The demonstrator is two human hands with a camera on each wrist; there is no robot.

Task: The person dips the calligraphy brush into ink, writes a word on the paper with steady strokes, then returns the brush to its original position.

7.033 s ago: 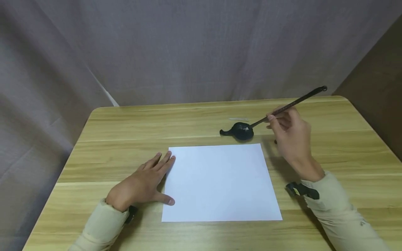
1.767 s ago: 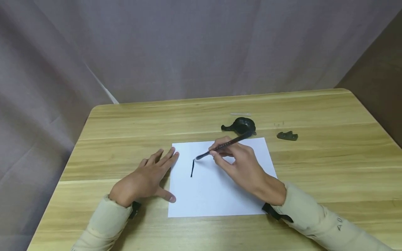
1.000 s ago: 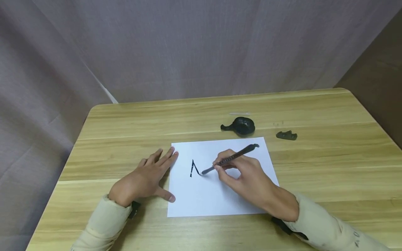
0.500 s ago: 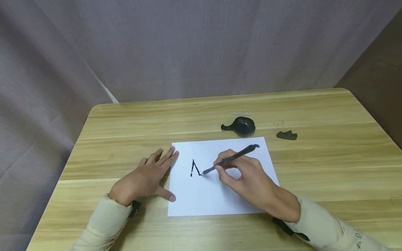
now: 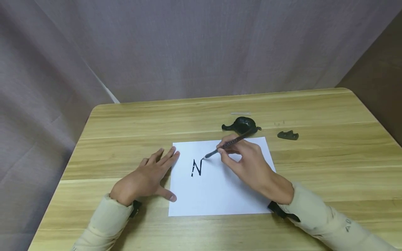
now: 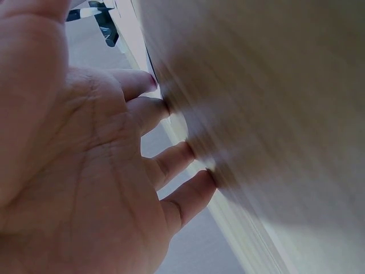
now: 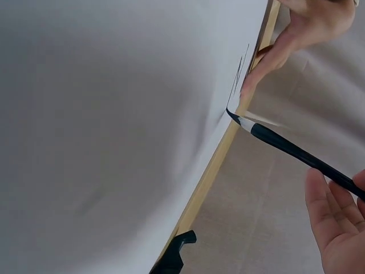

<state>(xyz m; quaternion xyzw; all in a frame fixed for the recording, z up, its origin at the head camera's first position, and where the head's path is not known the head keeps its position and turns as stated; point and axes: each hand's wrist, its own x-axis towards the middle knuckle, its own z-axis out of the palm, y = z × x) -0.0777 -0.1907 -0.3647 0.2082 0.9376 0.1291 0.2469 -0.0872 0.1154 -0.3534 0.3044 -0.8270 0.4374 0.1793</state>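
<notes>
My right hand (image 5: 249, 164) pinches a dark brush (image 5: 230, 143) over the white paper (image 5: 216, 195); in the right wrist view the bent black tip of the brush (image 7: 285, 145) meets the sheet, held by the right hand (image 7: 336, 220). Black strokes (image 5: 196, 168) shaped like an N stand on the left part of the paper, the tip at their upper right end. Fingers spread, my left hand (image 5: 142, 181) rests on the sheet's left edge and the table. The left wrist view shows the palm of the left hand (image 6: 97, 148), its fingertips touching down.
Behind the paper sits a black dish with a curved handle (image 5: 243, 124), partly covered by the brush's end. A thin clear stick (image 5: 241, 113) lies behind it. To the right is a small dark jagged piece (image 5: 288, 135) on the wooden table (image 5: 329, 157). A grey curtain (image 5: 201, 48) hangs behind.
The right hand has moved the brush up the sheet, away from the hands' side of the table. A near-vertical third stroke now stands at the right of the earlier two. The left hand has stayed put.
</notes>
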